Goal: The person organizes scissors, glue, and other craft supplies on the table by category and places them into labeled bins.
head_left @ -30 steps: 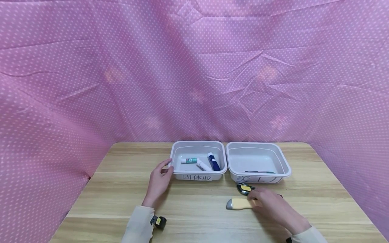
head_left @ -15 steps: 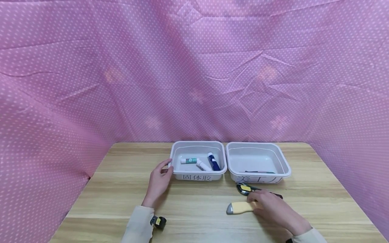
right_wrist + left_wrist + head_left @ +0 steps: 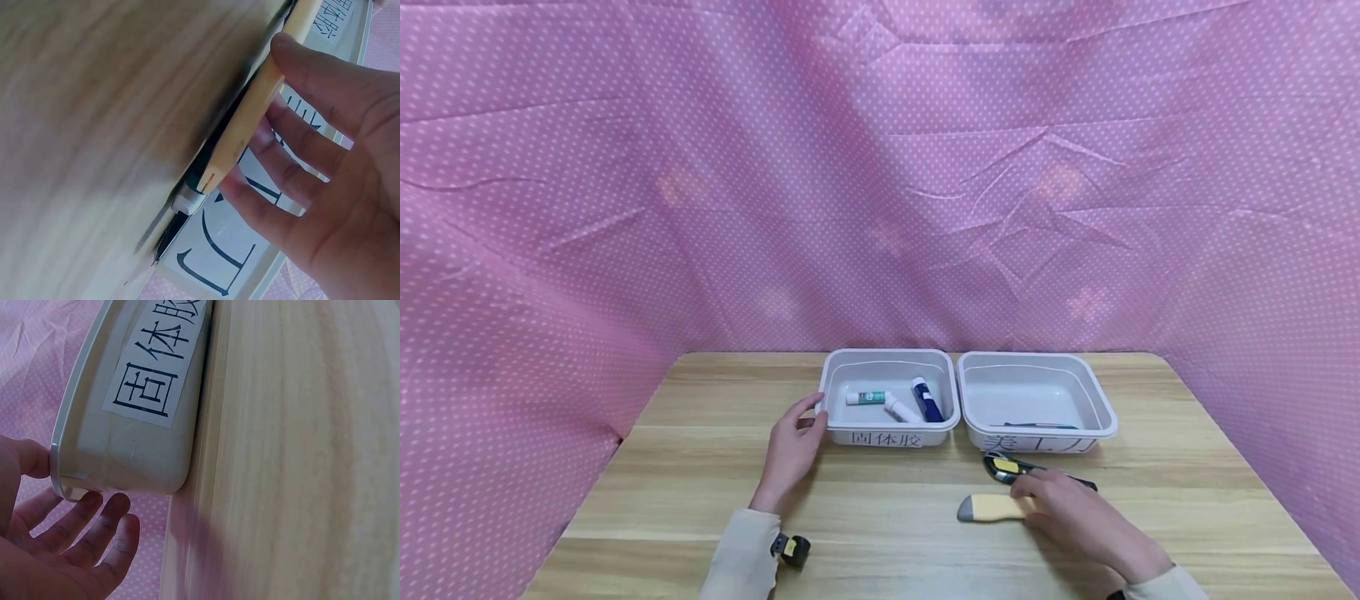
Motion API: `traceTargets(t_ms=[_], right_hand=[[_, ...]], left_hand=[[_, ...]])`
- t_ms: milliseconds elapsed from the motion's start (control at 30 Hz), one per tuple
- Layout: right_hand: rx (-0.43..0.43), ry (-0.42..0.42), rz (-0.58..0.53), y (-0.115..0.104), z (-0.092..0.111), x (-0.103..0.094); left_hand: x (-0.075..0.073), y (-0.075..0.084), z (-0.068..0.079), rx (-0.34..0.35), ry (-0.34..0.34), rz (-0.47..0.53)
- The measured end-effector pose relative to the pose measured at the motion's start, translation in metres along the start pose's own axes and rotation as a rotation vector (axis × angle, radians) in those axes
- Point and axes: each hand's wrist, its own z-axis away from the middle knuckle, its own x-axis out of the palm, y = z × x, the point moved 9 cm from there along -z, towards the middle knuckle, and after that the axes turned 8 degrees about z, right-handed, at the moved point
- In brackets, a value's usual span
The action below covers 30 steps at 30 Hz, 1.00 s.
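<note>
My left hand (image 3: 792,457) holds the near left corner of a white plastic box (image 3: 880,427) by its rim, thumb and index finger on it; the other fingers (image 3: 119,547) are spread below. Inside lie several glue sticks, one green and white (image 3: 867,398), one white (image 3: 901,408), one dark blue (image 3: 928,400). Over the table my right hand (image 3: 1078,517) pinches a yellow utility knife (image 3: 992,507) with a grey tip, thumb on one side and fingers on the other. Part of its handle is hidden. Just behind it lies a black and yellow utility knife (image 3: 1004,467), partly covered by the hand.
A second white box (image 3: 1037,357) stands right beside the first, with a thin dark-green item (image 3: 1037,425) at its near side. Both carry printed front labels. The wooden table (image 3: 700,500) ends at a pink dotted cloth (image 3: 880,208).
The yellow utility knife tilts slightly in my right hand, its tip dipping and then coming level again. My left hand and the boxes stay in place.
</note>
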Motion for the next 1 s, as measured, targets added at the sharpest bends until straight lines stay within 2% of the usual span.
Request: traceTargets(t_ms=[167, 433, 633, 1000], right_hand=[[-0.013, 0.031, 0.014, 0.0, 0.0, -0.003], [0.04, 0.05, 0.049, 0.003, 0.003, -0.01], [0.008, 0.092, 0.101, 0.001, 0.001, -0.017], [0.0, 0.241, 0.128, 0.003, 0.001, -0.035]], left_hand=[[0.0, 0.0, 0.001, 0.0, -0.005, -0.002], [0.0, 0.0, 0.001, 0.005, 0.0, 0.0], [-0.001, 0.0, 0.0, 0.005, 0.005, -0.007], [-0.001, 0.002, 0.0, 0.011, 0.001, -0.009]])
